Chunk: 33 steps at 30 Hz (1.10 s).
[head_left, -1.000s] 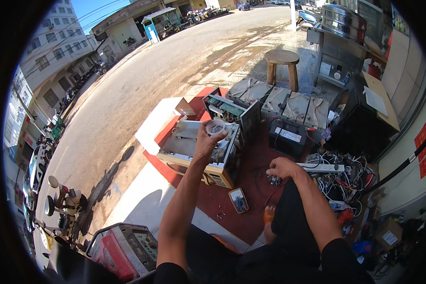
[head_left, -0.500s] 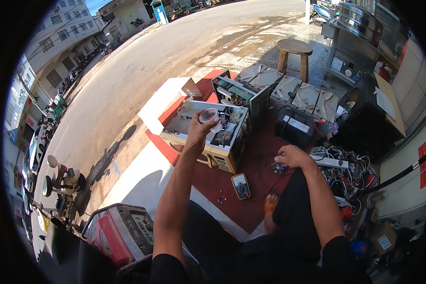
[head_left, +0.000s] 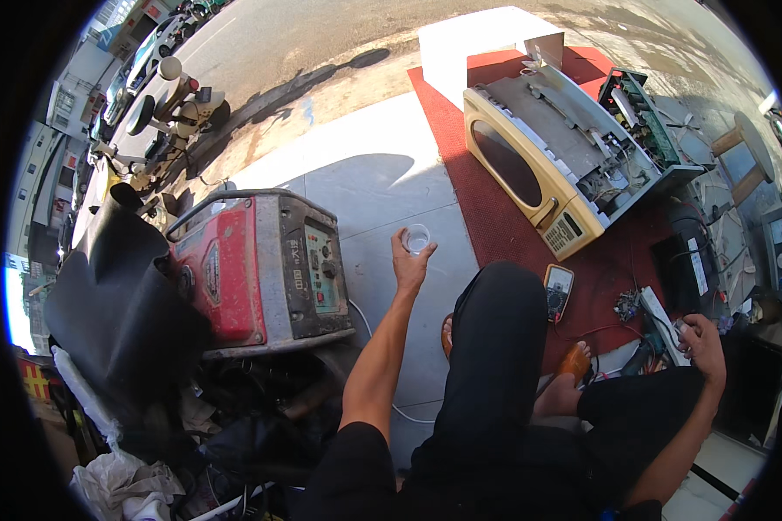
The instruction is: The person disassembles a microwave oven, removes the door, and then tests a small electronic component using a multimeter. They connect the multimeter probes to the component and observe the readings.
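Observation:
My left hand (head_left: pixel 408 265) is closed around a small clear plastic cup (head_left: pixel 417 238), held over the pale tiles beside a red and grey generator (head_left: pixel 261 269). My right hand (head_left: pixel 704 347) hovers by my right knee, next to a white power strip (head_left: pixel 664 326). Its fingers are curled together; whatever they hold, if anything, is too small to make out. On the red mat (head_left: pixel 452 148) lie a small cluster of parts (head_left: pixel 627 304) and a yellow-edged multimeter (head_left: pixel 559 292). Beyond them stands a cream microwave oven (head_left: pixel 530 165) with its cover off and its insides showing.
A white metal cover (head_left: pixel 465 52) sits on the mat's far edge. Boxy grey units and a wooden stool (head_left: pixel 743 156) stand at the right. Black sheeting (head_left: pixel 122 278) drapes beside the generator. A parked scooter (head_left: pixel 182 108) is at the roadside. A pale cable (head_left: pixel 369 326) crosses the tiles.
The view has swung left. My left hand has carried the cup from above the microwave to over the tiles near the generator. My right hand has moved away from the small cluster of parts.

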{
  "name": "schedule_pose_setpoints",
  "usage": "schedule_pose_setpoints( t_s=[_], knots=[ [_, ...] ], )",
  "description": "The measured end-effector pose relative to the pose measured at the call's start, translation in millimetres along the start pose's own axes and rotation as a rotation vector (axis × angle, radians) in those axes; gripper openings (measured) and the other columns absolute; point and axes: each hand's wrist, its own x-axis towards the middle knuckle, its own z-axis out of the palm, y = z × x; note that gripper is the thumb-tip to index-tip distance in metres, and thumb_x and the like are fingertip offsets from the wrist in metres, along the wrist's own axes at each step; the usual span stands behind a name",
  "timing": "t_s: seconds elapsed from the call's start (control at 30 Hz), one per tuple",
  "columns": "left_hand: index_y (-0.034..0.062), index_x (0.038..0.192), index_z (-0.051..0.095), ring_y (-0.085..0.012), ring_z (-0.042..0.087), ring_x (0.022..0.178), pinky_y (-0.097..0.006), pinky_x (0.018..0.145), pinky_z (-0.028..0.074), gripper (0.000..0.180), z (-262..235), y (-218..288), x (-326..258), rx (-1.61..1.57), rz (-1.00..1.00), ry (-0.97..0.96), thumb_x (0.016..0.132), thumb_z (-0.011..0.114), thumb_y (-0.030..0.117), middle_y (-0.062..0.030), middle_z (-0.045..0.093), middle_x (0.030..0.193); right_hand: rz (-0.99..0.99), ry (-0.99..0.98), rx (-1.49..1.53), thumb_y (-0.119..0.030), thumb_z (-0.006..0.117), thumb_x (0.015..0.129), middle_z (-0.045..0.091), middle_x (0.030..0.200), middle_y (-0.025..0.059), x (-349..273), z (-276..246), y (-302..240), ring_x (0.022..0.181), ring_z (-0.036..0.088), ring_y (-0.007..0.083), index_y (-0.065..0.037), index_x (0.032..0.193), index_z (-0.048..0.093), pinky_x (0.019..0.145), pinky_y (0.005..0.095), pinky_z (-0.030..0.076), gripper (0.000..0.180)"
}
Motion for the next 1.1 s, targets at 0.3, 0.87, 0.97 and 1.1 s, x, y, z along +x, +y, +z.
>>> schedule_pose_setpoints(
  t_s=[0.3,0.87,0.97,1.1],
  knots=[
    [-0.0005,0.143,0.043,-0.0311,0.056,0.122,-0.046,0.104,0.05,0.083,-96.9,-162.9,-48.3,0.228,-0.318,0.436,0.079,0.094,0.017,-0.0178,0.053,0.133,-0.003,-0.053,-0.086,-0.027,0.074,0.098,0.07,0.086,0.0107,18.5,2.6,-5.6,0.071,0.068,0.0163,0.007,0.121,0.064,0.062,0.0334,0.053,0.043],
    [-0.0035,0.134,0.056,-0.0331,0.063,0.118,-0.044,0.104,0.051,0.059,-94.5,-25.6,-96.6,-0.597,-0.783,-0.223,0.094,0.079,0.033,-0.019,0.065,0.13,-0.244,0.275,-0.047,-0.027,0.074,0.096,0.077,0.108,0.0227,-7.8,10.1,-13.8,0.104,0.074,0.036,0.004,0.118,0.071,0.09,0.043,0.057,0.038],
    [-0.0037,0.134,0.056,-0.0319,0.063,0.118,-0.043,0.104,0.051,0.057,-96.3,66.1,-88.5,-0.694,-0.685,-0.42,0.097,0.076,0.034,-0.0184,0.065,0.13,-0.296,0.348,0.157,-0.025,0.072,0.097,0.077,0.102,0.0205,-17.1,8.4,-15.6,0.098,0.074,0.0367,0.001,0.116,0.072,0.086,0.0428,0.057,0.032],
    [-0.0026,0.136,0.06,-0.0274,0.063,0.12,-0.038,0.106,0.05,0.05,-90.1,185.1,-89.4,-0.351,-0.293,-0.381,0.104,0.064,0.036,-0.0156,0.066,0.131,-0.348,0.683,0.021,-0.033,0.068,0.099,0.076,0.093,0.022,-31.2,11.5,-2.0,0.088,0.071,0.043,0.0,0.113,0.074,0.084,0.0451,0.056,0.036]
  ],
)
